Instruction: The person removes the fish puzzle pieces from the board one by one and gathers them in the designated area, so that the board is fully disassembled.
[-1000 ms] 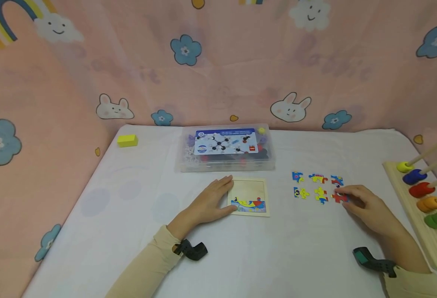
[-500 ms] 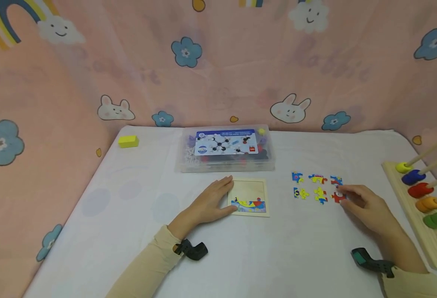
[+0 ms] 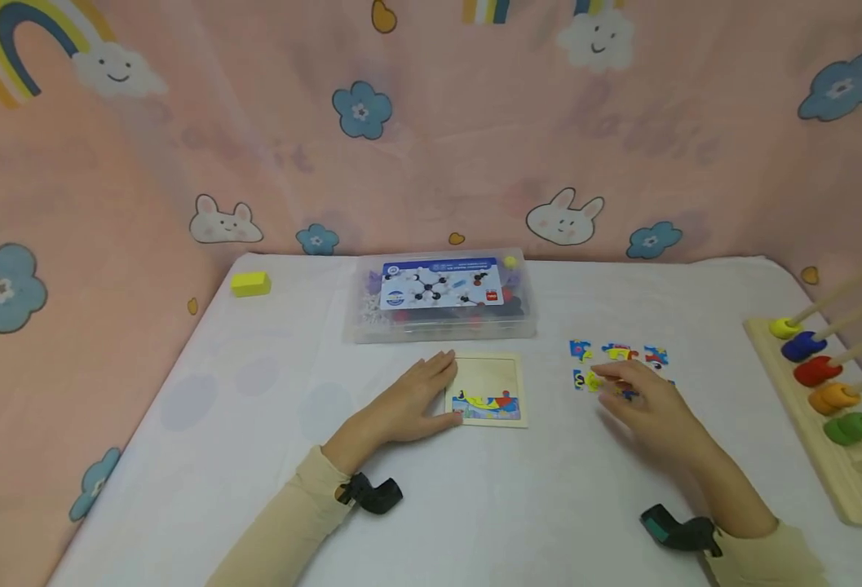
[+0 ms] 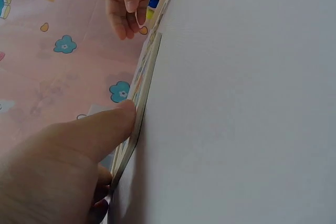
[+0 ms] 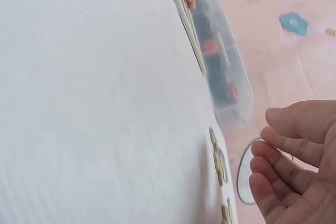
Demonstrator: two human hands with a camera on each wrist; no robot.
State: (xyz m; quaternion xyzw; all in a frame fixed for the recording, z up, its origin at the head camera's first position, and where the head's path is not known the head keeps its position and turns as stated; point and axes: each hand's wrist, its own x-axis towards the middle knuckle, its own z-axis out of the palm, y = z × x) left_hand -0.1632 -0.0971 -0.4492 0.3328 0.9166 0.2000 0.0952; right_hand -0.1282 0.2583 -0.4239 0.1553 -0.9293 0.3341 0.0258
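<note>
Seemingly mid-selection, the right hand [image 3: 639, 399] hovers loose-fingered, holding nothing, over the loose puzzle pieces [image 3: 581, 350] toward the table's right edge, while the left hand [image 3: 408, 399] lies flat, steadying the puzzle board [image 3: 485, 371]; next comes pinching one piece.

left hand [image 3: 408, 403] flat, fingers straight, right hand [image 3: 639, 403] raised, fingers loosely curled, grip empty
</note>
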